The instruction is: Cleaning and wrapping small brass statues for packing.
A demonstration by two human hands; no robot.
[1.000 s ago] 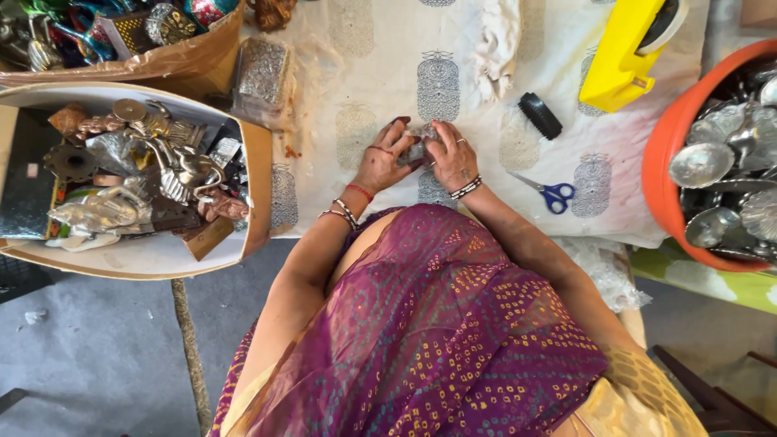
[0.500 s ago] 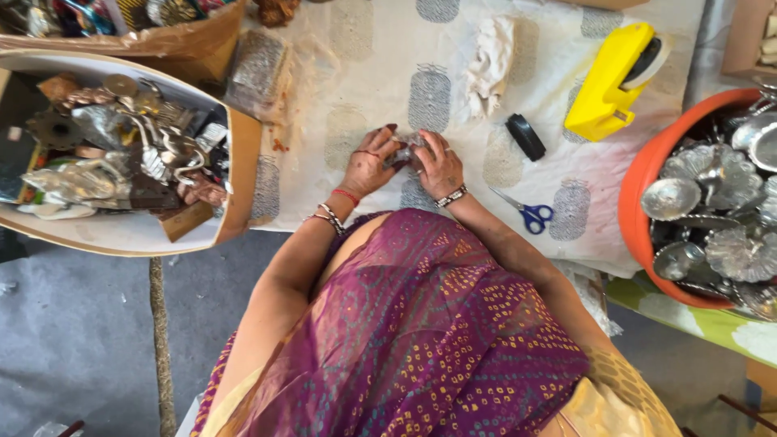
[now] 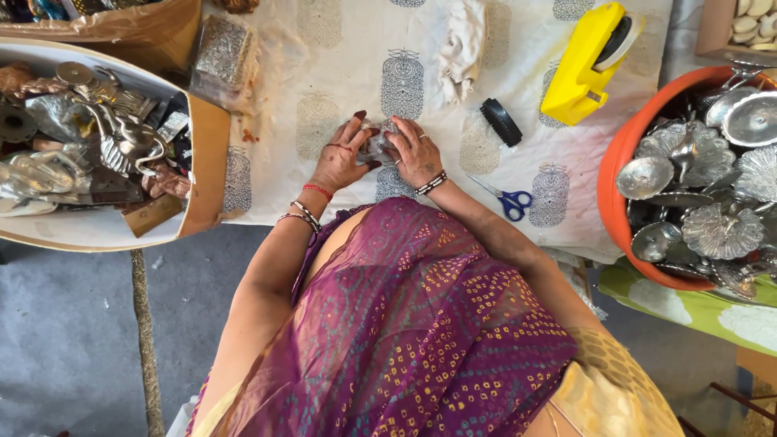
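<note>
Cream cloth with grey block-printed oval motifs point(image 3: 340, 57) covers the bench. Bright yellow plastic tape dispenser point(image 3: 579, 69), black roll end. Small black ribbed brush point(image 3: 501, 121). Blue-handled scissors point(image 3: 506, 199), steel blades. Orange plastic tub point(image 3: 615, 174) filled with silver-coloured embossed metal dishes point(image 3: 712, 186). Tan cardboard box with white lining point(image 3: 202, 162) holding silver, copper-brown and black pieces. Purple sari dotted with yellow and teal tie-dye specks point(image 3: 421, 324). Red thread, silver and black-white bangles at the wrists. Grey floor point(image 3: 65, 340).
</note>
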